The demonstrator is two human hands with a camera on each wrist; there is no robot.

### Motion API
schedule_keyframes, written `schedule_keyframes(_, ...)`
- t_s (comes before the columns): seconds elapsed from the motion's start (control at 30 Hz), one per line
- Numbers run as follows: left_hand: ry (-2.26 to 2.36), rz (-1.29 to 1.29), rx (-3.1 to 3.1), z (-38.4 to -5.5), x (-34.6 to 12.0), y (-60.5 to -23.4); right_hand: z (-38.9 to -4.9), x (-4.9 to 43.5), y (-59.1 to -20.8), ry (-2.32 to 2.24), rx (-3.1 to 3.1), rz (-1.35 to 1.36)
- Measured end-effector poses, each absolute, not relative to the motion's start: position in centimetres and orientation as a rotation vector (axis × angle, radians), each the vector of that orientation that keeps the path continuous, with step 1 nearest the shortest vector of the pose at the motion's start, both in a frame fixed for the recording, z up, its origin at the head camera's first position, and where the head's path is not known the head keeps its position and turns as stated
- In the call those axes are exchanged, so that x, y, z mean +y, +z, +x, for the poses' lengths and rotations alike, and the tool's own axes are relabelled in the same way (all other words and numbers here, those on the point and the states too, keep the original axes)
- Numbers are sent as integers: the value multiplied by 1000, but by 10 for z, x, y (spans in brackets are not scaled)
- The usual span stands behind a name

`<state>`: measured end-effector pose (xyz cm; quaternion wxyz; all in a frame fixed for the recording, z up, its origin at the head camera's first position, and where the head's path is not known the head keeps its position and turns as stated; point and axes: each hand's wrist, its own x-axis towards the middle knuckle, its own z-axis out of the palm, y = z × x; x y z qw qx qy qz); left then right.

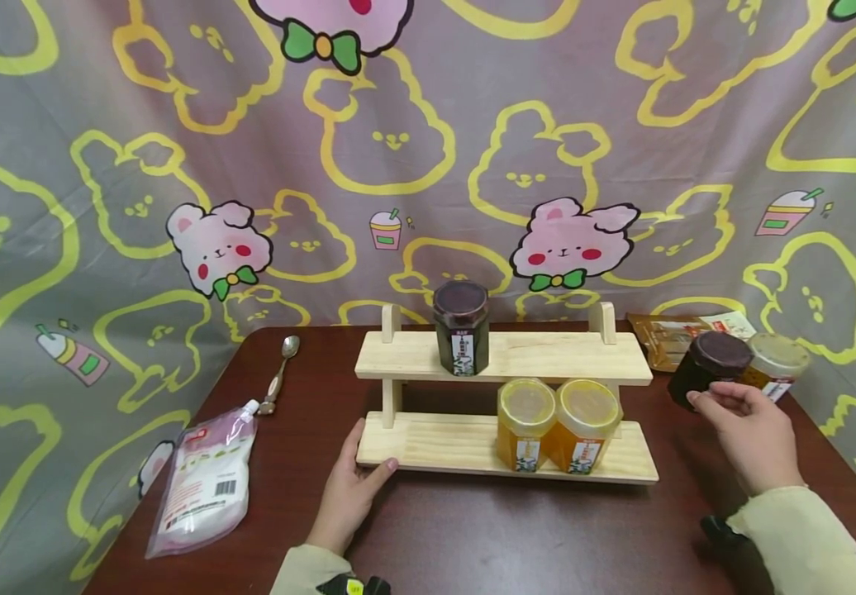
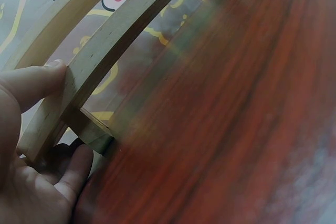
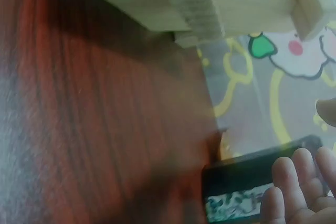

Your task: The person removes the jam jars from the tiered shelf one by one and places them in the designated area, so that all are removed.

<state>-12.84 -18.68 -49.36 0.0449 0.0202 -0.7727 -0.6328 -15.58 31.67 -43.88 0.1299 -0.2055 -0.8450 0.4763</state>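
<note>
My left hand [image 1: 349,496] holds the left end of the two-tier wooden shelf [image 1: 428,442], thumb over its front edge. In the left wrist view, the thumb [image 2: 44,80] lies against the wood and a finger is tucked around the end. At the right, my right hand [image 1: 758,442] is at a dark, hexagonal-looking jar [image 1: 703,372], fingers in front of it. The right wrist view shows the thumb apart from the fingers [image 3: 289,182], with the dark jar [image 3: 236,174] behind them. Any finger contact is hard to make out.
Another dark jar [image 1: 463,326] stands on the upper tier; two orange-yellow jars [image 1: 526,426] stand on the lower tier. A yellowish-lidded jar [image 1: 777,359] and brown packet [image 1: 662,343] are at back right. A spout pouch [image 1: 208,479] and spoon [image 1: 279,376] lie left.
</note>
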Motion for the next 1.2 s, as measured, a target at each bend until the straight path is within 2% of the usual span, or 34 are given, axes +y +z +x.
schedule_keyframes(1.2,-1960,26,-2336,-130,-188,-496,-159,245,-358,1371,-2446,-91)
